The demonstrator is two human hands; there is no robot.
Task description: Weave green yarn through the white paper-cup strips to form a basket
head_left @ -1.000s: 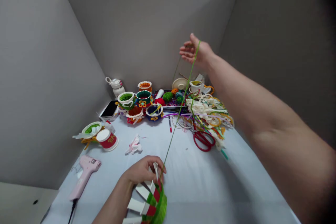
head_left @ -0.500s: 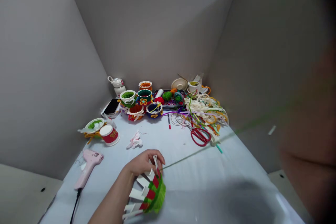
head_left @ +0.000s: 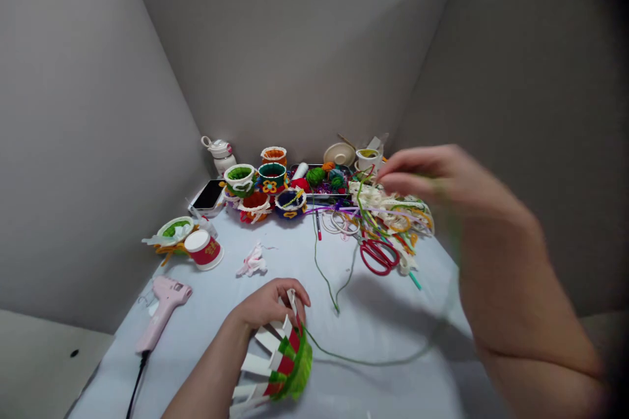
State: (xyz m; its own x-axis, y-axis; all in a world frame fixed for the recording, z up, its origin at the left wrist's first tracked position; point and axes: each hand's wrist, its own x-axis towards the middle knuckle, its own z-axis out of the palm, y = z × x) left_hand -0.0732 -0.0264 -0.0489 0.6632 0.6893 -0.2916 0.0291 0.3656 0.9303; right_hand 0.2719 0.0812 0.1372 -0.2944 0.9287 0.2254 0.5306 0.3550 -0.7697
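My left hand (head_left: 272, 302) is closed on the rim of a paper cup (head_left: 286, 364) cut into white and red strips, with green yarn woven between them. The cup lies tilted on its side near the table's front. From its upper edge a strand of green yarn (head_left: 376, 363) sags over the table and runs up towards my right hand (head_left: 437, 173). Raised at the right, my right hand is blurred, its fingers pinched together on the yarn. Another length of the green yarn hangs in a loop on the table beyond the cup.
Red-handled scissors (head_left: 379, 256) lie beside a heap of yarn scraps (head_left: 393, 209). Several decorated yarn cups (head_left: 272, 180) and a tray of yarn balls (head_left: 324, 195) stand at the back. Leftward are a pink glue gun (head_left: 164, 311), a red-white cup (head_left: 204, 250) and crumpled tissue (head_left: 253, 260).
My right hand has come from the far right edge inward and forward. The green yarn, taut before, now hangs slack. My left hand and the cup have hardly moved.
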